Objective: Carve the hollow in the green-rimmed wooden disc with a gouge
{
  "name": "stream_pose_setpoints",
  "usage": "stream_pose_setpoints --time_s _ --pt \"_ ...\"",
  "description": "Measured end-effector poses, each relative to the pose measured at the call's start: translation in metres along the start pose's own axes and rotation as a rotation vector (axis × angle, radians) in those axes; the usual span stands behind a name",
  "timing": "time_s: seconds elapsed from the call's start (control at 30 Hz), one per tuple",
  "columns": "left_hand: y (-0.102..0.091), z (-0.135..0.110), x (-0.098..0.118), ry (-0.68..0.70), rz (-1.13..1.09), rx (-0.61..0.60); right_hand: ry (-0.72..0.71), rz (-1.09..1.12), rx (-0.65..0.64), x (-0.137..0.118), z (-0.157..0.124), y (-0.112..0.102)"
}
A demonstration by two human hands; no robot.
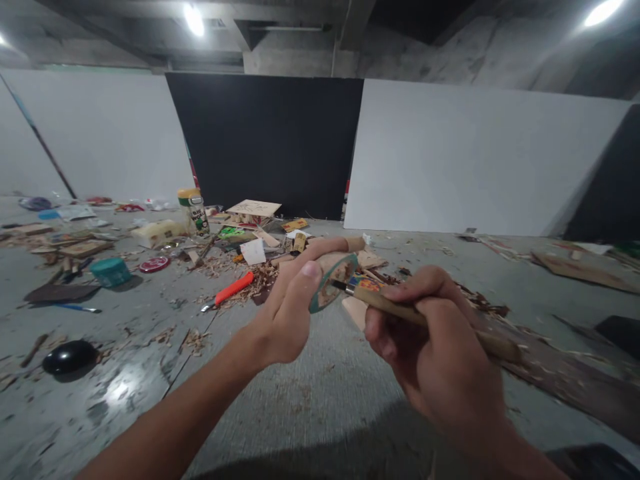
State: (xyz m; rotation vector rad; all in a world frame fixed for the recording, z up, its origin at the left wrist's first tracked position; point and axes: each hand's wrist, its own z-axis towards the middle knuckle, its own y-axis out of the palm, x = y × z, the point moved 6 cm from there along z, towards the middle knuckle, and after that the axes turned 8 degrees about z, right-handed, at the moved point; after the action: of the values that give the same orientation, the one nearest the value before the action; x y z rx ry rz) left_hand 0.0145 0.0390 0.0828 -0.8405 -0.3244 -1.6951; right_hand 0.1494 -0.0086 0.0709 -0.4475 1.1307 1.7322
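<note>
The left hand (290,303) is gripping a teal-rimmed piece (344,269), the right hand (433,333) a wooden-handled tool (387,303) at its face. Leftward on the floor (295,407), a teal tub (111,273) and bottle (196,217), contents unclear, are standing near an orange cutter (235,289).

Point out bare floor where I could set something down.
The widest fairly bare patch of floor lies between the left forearm and right hand, only lightly specked. Another borders the white panel on the right, beyond the right hand. It is crowded around the orange cutter and the bottle, among wood shavings.
</note>
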Motion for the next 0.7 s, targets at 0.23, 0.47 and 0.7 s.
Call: stream_pose_setpoints --time_s 0.23,0.47,0.7 --pt "0.003 -0.001 -0.003 0.006 0.0 0.001 0.006 -0.003 0.033 0.0 -0.003 0.001" --pt "0.006 -0.006 -0.01 -0.024 -0.012 0.072 -0.014 0.106 0.111 0.013 -0.01 0.006" --pt "-0.003 -0.004 -0.009 -0.163 0.05 0.005 -0.337 -0.124 -0.254 0.003 -0.008 0.005"
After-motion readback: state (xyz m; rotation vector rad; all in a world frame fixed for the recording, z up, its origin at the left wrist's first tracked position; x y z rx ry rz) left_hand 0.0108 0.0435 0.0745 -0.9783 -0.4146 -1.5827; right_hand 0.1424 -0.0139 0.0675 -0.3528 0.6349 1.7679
